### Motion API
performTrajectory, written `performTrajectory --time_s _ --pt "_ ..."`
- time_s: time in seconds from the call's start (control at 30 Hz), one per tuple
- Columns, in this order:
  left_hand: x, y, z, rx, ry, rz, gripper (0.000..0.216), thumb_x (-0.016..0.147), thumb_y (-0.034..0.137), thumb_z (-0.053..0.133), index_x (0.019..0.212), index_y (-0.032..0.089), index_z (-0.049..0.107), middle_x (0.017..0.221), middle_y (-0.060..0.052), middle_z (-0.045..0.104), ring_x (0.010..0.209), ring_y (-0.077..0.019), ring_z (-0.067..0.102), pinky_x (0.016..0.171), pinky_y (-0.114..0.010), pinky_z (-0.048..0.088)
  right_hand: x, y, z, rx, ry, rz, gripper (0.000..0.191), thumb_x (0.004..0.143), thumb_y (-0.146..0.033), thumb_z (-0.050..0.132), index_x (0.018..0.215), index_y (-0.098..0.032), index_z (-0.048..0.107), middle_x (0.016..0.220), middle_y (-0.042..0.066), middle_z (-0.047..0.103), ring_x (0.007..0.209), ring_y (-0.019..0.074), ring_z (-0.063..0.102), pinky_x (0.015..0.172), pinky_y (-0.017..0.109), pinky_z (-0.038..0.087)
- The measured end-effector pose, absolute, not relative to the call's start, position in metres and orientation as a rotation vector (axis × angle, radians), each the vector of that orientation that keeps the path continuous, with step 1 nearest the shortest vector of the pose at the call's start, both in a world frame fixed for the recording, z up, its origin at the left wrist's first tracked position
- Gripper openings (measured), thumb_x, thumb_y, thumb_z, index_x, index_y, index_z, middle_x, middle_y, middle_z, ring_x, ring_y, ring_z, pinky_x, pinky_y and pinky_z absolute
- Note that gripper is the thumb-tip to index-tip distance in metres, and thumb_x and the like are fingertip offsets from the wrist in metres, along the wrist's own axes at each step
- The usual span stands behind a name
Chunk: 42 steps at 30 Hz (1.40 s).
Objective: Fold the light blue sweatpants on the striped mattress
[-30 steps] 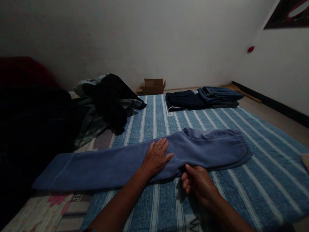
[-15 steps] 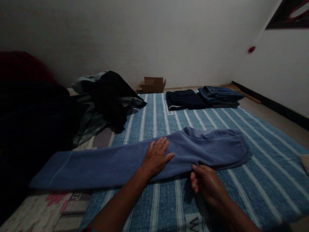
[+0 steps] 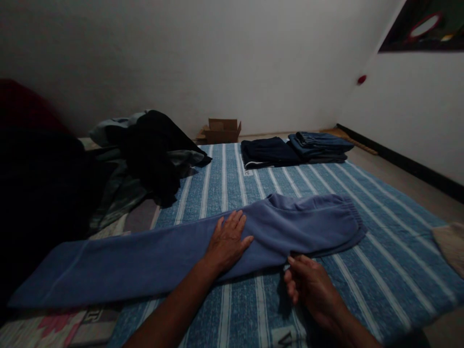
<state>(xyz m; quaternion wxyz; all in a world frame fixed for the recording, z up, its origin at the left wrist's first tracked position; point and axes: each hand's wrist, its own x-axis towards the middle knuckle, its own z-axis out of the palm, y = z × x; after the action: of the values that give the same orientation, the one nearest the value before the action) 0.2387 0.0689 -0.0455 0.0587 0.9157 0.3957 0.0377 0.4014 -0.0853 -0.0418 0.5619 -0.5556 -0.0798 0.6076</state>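
Observation:
A pair of blue-grey trousers (image 3: 152, 256) lies lengthwise across the bed, its legs stretched to the left and its ribbed elastic waistband at the right. My left hand (image 3: 228, 241) rests flat on the upper part of the legs, fingers spread. At the near edge, by the crotch, my right hand (image 3: 308, 280) pinches the cloth between thumb and forefinger, and a small fold rises there. The other fingers of that hand are curled in beneath.
A blue striped sheet (image 3: 210, 183) covers the bed. Folded dark trousers (image 3: 270, 151) and folded jeans (image 3: 321, 145) lie at the far edge. Dark clothes (image 3: 145, 150) are heaped at the left. A cardboard box (image 3: 223, 131) stands by the wall. Beige cloth (image 3: 449, 246) shows at the right.
The view has shifted slightly, so most things sit a little further left. Both hands keep their places on the trousers, the left flat and the right pinching the near edge.

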Motion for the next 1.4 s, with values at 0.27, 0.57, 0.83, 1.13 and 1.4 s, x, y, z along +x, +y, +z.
performTrajectory --time_s 0.27,0.57,0.83,1.13,1.4 --pt "0.270 0.063 -0.037 2.730 1.031 0.283 0.043 0.092 0.020 0.037 0.134 0.015 0.044 0.148 -0.012 0.038 0.137 -0.0224 0.032 0.110 -0.044 0.032 0.407 -0.076 -0.050 -1.171 -0.009 1.429 0.041 0.053 -0.038 0.085 0.063 -0.015 0.053 0.050 -0.001 0.060 0.033 0.0082 0.050 0.030 0.016 0.037" --pt "0.276 0.070 -0.053 2.743 1.025 0.236 0.041 0.095 0.026 0.034 0.134 0.015 0.045 0.146 -0.012 0.040 0.137 -0.0228 0.032 0.111 -0.047 0.028 0.406 -0.066 -0.043 -1.180 -0.045 1.398 0.029 0.061 -0.034 0.076 0.057 -0.015 0.054 0.041 -0.001 0.055 0.030 0.0086 0.047 0.029 0.017 0.035" --pt "0.279 0.066 -0.051 2.806 1.053 0.186 0.048 0.095 0.036 0.037 0.138 0.015 0.042 0.149 -0.010 0.036 0.139 -0.0239 0.028 0.112 -0.048 0.026 0.412 -0.088 -0.040 -1.308 -0.146 1.325 0.043 0.058 -0.050 0.078 0.068 -0.018 0.051 0.047 -0.002 0.058 0.032 0.0094 0.049 0.029 0.017 0.035" --pt "0.279 0.067 -0.055 2.826 1.067 0.136 0.058 0.094 0.048 0.035 0.142 0.015 0.037 0.152 -0.010 0.030 0.141 -0.0249 0.024 0.113 -0.049 0.022 0.430 -0.086 -0.040 -1.258 -0.067 1.282 0.036 0.066 -0.040 0.077 0.073 -0.017 0.050 0.058 0.001 0.064 0.038 0.0087 0.053 0.033 0.017 0.040" --pt "0.280 0.068 -0.054 2.826 1.074 0.122 0.061 0.092 0.051 0.039 0.141 0.014 0.037 0.151 -0.011 0.032 0.140 -0.0257 0.025 0.112 -0.050 0.022 0.441 -0.076 -0.044 -1.355 -0.209 1.120 0.034 0.069 -0.038 0.075 0.076 -0.017 0.049 0.060 -0.001 0.064 0.041 0.0091 0.055 0.036 0.018 0.041"
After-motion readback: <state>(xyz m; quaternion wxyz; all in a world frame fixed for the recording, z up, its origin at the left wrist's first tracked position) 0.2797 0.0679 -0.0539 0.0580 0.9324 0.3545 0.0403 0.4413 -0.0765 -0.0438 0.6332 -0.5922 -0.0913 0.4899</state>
